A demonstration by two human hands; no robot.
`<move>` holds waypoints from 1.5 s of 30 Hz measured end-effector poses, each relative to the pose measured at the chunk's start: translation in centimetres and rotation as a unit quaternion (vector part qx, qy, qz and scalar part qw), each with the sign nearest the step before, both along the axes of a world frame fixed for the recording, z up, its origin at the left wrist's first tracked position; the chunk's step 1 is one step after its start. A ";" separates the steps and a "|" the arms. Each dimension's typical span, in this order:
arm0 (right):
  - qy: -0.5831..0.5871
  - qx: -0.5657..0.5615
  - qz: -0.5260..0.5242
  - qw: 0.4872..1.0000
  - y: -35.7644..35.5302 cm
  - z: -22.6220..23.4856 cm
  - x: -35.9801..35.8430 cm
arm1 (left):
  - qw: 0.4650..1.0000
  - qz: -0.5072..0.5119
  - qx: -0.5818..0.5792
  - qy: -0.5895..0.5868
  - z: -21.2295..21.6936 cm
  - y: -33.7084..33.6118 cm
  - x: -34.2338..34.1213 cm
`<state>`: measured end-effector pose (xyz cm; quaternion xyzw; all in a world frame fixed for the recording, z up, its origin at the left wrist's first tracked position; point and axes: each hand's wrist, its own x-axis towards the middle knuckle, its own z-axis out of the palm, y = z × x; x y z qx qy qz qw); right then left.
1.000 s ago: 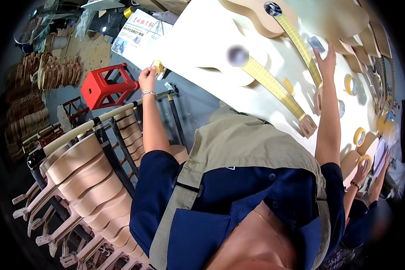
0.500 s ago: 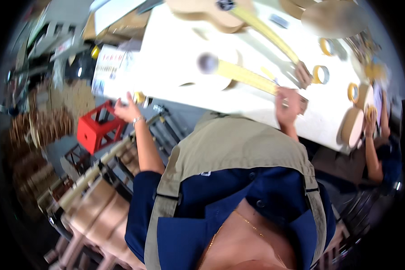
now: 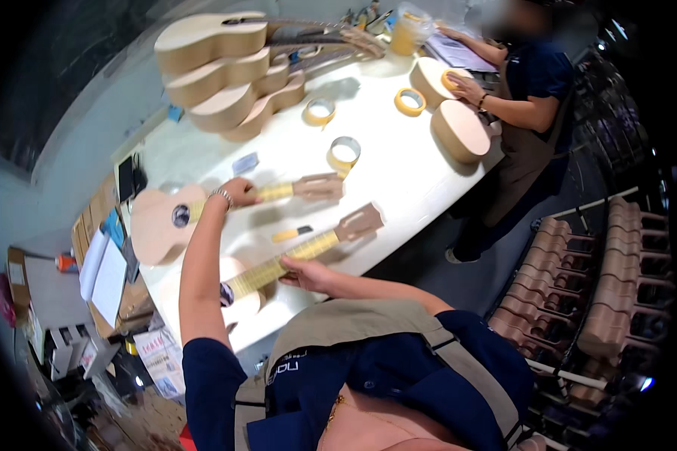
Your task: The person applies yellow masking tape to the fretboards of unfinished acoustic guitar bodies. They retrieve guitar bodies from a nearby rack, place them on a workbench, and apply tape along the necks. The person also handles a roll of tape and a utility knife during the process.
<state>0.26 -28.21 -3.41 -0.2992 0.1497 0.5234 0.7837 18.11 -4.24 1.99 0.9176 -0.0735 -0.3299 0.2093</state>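
Note:
Two unfinished pale-wood ukuleles lie side by side on the white table, their necks covered in yellow tape. My left hand (image 3: 238, 192) reaches over and is closed around the neck of the farther ukulele (image 3: 155, 229). Lower down, my right hand (image 3: 305, 274) grips the neck of the nearer ukulele (image 3: 361, 223), thumb on top and fingers beneath. My left forearm hides part of the nearer body. Between the two necks is a small yellow-and-black cutter (image 3: 292, 234).
Tape rolls (image 3: 344, 152) lie beyond the necks. Stacked guitar bodies (image 3: 210, 45) stand at the far left. On the right, a co-worker (image 3: 534, 98) holds a tape roll against a wooden body (image 3: 461, 131). Racks of necks (image 3: 534, 278) stand at right, beside the floor.
My view has swung toward the right. My left hand has left the table's left end and taken hold of the farther ukulele's neck. My right hand stays at the nearer neck.

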 end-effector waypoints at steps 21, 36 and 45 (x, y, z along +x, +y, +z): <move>-0.546 0.057 -0.302 0.780 -5.0 26.1 9.6 | 0.686 0.279 -0.345 -0.576 23.8 -5.5 -17.9; -0.660 -0.006 -0.155 0.735 2.0 27.1 1.9 | 0.736 0.072 -0.566 -0.364 25.4 -9.8 -18.9; -0.686 -0.115 -0.209 0.687 -5.4 27.6 -2.1 | 0.797 -0.088 -0.548 -0.240 28.2 -16.0 -20.7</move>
